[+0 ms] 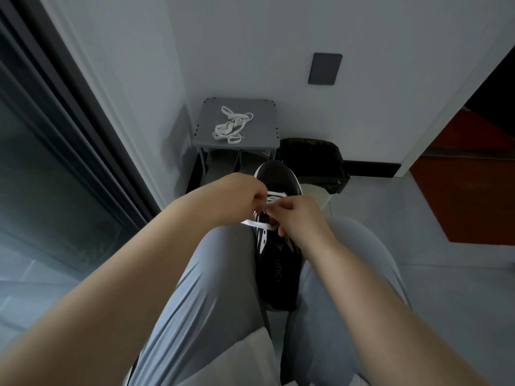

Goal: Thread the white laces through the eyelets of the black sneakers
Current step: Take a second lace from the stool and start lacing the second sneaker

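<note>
A black sneaker (278,263) with white side stripes lies between my grey-trousered knees, toe pointing away. A white lace (257,224) crosses its lowest eyelets near the toe and trails off to the left over my thigh. My left hand (239,199) pinches the lace just above the eyelets. My right hand (299,215) meets it over the tongue, its fingers curled and pinching the lace too. The fingertips of both hands hide the eyelet they work at. A second white lace (231,125) lies in a loose heap on a small grey table (264,135) ahead.
The grey table stands against the white wall, with grey shoes (237,162) beneath it. A black bag (315,160) sits to its right on the floor. A dark glass door (55,151) runs along the left. An orange-red floor area (468,190) shows at the right.
</note>
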Demonstrator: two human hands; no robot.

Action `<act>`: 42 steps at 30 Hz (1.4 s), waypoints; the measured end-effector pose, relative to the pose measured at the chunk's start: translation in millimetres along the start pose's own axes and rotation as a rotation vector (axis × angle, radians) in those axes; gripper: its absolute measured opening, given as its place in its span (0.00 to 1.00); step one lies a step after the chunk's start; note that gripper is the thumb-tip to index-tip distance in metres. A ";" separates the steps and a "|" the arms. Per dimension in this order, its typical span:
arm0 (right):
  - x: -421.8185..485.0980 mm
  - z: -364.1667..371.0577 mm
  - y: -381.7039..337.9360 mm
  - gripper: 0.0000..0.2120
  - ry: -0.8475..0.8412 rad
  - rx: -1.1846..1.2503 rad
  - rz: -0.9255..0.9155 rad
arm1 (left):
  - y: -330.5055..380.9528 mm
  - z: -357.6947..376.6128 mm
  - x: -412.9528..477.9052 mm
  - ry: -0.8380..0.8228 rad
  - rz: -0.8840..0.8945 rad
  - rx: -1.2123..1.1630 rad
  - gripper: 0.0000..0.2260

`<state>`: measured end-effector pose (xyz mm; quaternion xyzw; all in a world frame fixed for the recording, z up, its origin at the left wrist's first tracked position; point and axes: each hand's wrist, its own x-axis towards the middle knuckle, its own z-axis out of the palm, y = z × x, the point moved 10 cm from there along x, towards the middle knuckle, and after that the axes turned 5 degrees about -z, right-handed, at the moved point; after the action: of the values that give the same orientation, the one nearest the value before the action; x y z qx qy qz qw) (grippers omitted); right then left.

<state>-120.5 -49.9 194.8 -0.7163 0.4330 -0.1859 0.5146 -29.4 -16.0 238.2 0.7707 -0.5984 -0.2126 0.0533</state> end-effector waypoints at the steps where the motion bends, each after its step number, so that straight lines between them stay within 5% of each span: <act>1: -0.5 0.3 -1.0 0.15 0.002 -0.002 -0.011 | -3.1 0.1 -1.9 0.014 -0.017 -0.034 0.09; 13: -3.4 -0.4 -10.9 0.14 0.045 -0.010 -0.129 | -27.8 6.7 -37.5 0.526 -0.240 -0.330 0.05; 20: -3.3 0.3 -6.2 0.13 0.040 -0.009 -0.104 | -27.1 10.3 -22.2 0.338 -0.169 -0.315 0.06; 30: -3.9 2.7 -7.7 0.14 0.001 -0.029 -0.091 | -4.4 -0.4 -4.7 0.067 -0.030 0.051 0.08; 42: 1.5 0.3 1.6 0.15 0.050 0.097 0.001 | 12.7 5.3 -3.7 0.052 0.010 0.212 0.09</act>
<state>-120.2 -51.1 192.9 -0.6854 0.4364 -0.2245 0.5380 -43.7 -15.1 238.6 0.7742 -0.6198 -0.1278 -0.0122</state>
